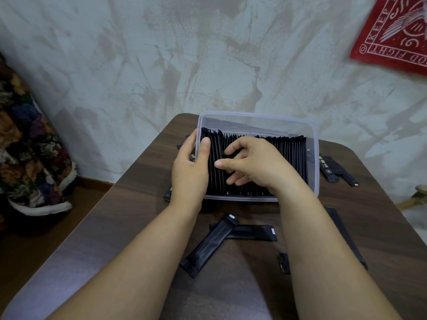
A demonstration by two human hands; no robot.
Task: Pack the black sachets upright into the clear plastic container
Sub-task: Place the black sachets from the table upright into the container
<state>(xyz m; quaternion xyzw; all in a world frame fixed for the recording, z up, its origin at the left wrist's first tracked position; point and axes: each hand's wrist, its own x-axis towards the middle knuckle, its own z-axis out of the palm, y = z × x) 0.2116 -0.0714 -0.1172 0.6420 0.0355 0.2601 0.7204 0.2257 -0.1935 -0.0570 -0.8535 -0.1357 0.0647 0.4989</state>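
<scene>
A clear plastic container stands on the dark wooden table, filled with a row of black sachets standing upright on edge. My left hand grips the container's left wall, thumb inside against the sachets, fingers outside. My right hand is inside the container, its curled fingers pushing into the row of sachets near the left end. Two loose black sachets lie crossed on the table in front of the container, between my forearms.
More loose sachets lie right of the container, along the table's right side and by my right forearm. A grey streaked wall stands behind. A floral cloth is at the left, a red banner top right.
</scene>
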